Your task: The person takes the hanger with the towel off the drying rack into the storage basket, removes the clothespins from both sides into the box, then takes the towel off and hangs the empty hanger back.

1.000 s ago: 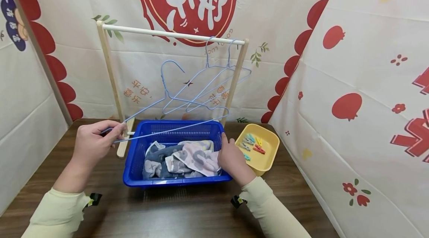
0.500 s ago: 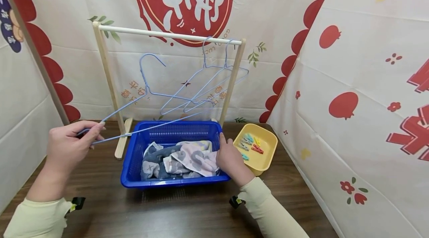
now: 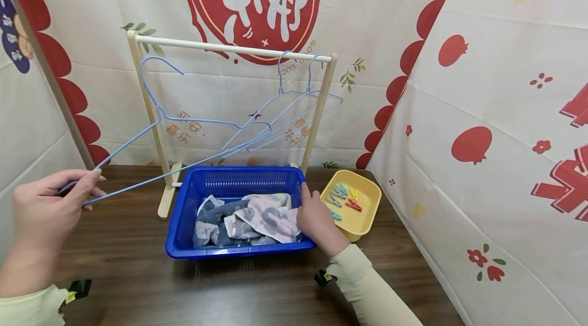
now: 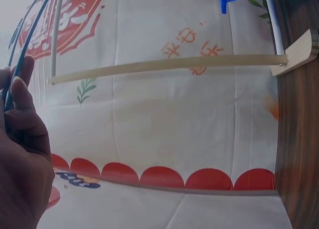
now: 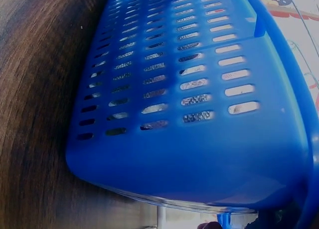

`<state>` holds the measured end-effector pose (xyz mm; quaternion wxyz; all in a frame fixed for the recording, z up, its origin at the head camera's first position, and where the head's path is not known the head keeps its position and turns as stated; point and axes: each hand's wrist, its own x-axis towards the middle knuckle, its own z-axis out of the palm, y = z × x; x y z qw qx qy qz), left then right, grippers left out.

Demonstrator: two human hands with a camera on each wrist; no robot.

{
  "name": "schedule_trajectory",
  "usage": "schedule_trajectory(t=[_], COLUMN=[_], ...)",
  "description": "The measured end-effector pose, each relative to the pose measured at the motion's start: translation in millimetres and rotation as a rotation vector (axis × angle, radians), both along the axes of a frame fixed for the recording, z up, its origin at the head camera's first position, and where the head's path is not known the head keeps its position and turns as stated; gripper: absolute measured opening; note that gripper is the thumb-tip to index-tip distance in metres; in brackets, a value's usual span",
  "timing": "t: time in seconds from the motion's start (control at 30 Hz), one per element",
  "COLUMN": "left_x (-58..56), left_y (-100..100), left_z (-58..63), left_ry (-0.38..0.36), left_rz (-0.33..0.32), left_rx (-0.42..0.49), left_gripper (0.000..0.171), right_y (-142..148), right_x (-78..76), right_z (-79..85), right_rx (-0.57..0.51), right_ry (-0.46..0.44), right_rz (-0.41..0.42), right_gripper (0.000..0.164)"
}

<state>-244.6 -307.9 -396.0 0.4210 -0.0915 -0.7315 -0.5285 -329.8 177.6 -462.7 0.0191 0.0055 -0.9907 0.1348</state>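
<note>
In the head view my left hand pinches one end of a blue wire clothes hanger. The hanger reaches up and to the right, its hook raised in front of the rack's left post. The left wrist view shows the thumb and fingers on the wire. My right hand holds the right rim of a blue plastic basket, some of its fingers hidden from the head camera. Crumpled patterned cloths lie inside the basket. Slotted basket wall fills most of the right wrist view.
A wooden rack stands behind the basket. Two more blue hangers hang near its right end. To the right, a yellow tub contains several coloured clothespins. Printed cloth walls surround the dark wooden table.
My left hand has moved left across the view, drawing the hanger with it, away from the two hanging ones. The right hand stays at the basket's rim.
</note>
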Motion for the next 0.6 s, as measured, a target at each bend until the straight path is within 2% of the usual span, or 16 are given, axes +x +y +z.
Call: schedule_trajectory(t=[0.13,0.23,0.3,0.47,0.6], left_x=[5.5,7.3,7.3,4.7,1.2], left_y=[-6,-10,-13,-15,-9], left_z=[0.6,0.9,0.8,1.0,8.0], left_ry=[-0.05,-0.032,-0.02,-0.025,0.0], left_rz=[0.002,-0.03,-0.028,0.047,0.122], left_rx=[0.069,0.124,0.138,0.14,0.09], left_gripper=[0.004,0.005,0.007,0.018,0.02], right_y=[0,0,0,1,1], right_x=[-0.1,-0.5,-0.3,-0.4,-0.7], right_z=[-0.8,-0.7,-0.3,0.5,0.4], right_rx=[0.002,0.002,0.002,0.001,-0.003], right_ry=[0.002,0.002,-0.001,-0.003,0.002], right_rz=[0.005,0.001,-0.008,-0.009,0.005], right_gripper=[0.072,0.072,0.072,0.072,0.071])
